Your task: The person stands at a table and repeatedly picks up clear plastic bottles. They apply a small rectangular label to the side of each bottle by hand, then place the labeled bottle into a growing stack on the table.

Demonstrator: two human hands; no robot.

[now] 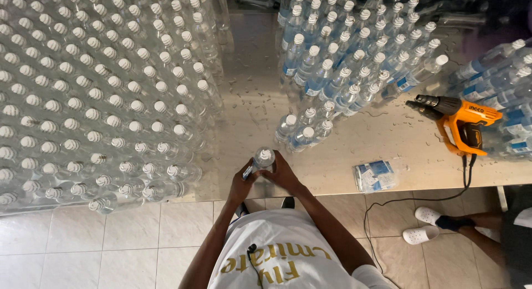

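We have a clear plastic water bottle with a white screw cap (262, 159) standing upright at the near edge of the wet, pale worktop (343, 156), held between both our hands. Our left hand (242, 181) wraps the bottle's left side, its fingers curled and pressed against the wall, with what looks like a small blue-and-white label pinched against it, though we cannot make that out surely. Our right hand (284, 174) cups the right side, fingers closed around the body just under the shoulder.

We judge the bottle to be filled, so fairly heavy for its size, and its thin wall will give under a hard squeeze. Water drops lie scattered over the worktop, so the plastic is likely wet and slippery. The firmest places to hold are the stiff neck under the cap and the lower body near the base; the mid-wall is soft.

To our left stands a large block of unlabelled clear bottles with white caps (100, 95), closely packed. Ahead and right is a smaller cluster of bottles with blue labels (349, 62). An orange and black heat gun (457, 123) lies on the worktop to the right, its cord hanging to the tiled floor (111, 239), and a stack of blue labels in clear wrap (375, 175) sits near the edge. Another person's feet in white clogs (425, 223) show at lower right.
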